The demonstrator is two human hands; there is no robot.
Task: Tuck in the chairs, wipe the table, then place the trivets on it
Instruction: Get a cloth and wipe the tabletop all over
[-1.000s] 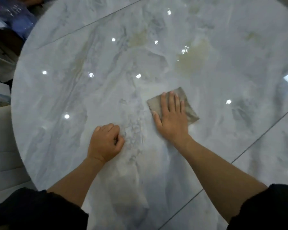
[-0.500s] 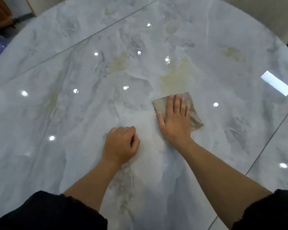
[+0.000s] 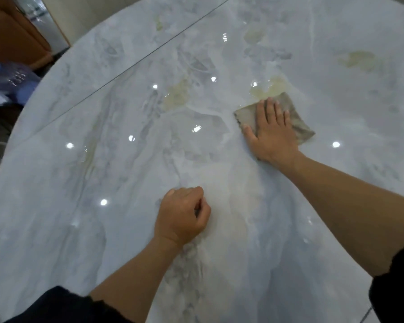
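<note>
Right grip [image 3: 272, 134]: fingers straight, flat, pressing grey cloth [image 3: 300, 121] onto marble bench [image 3: 98, 231].
Left grip [image 3: 181, 215]: curled fist, empty, resting on the bench.

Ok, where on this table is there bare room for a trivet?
Bare top runs from the left hand to the left edge of the round grey-white marble table, and right of the right hand. Crowded mid-table, where that hand presses the grey-brown cloth.

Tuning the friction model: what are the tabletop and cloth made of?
Tabletop: looks like polished marble or a marble-look slab, grey-veined and glossy with sharp light reflections. Cloth: soft fabric, possibly microfibre, matte grey-brown, flattened under the right hand.
</note>
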